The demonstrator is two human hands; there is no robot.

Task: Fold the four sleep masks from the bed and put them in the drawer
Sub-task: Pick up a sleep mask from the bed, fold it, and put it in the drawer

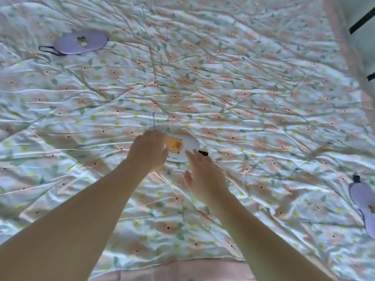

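A white sleep mask with an orange cartoon animal and the words "CAPY" lies on the flowered bedspread in the middle. My left hand rests on its left end, fingers curled over the edge. My right hand hovers at its right end with fingers spread, beside the mask's black strap end. A lilac sleep mask with a black strap lies far left. Another lilac mask lies at the right edge, partly cut off.
The crumpled bedspread fills nearly the whole view. A pink sheet edge runs along the near side of the bed and another pink strip up the right side. Dark bars show beyond the bed's top right corner.
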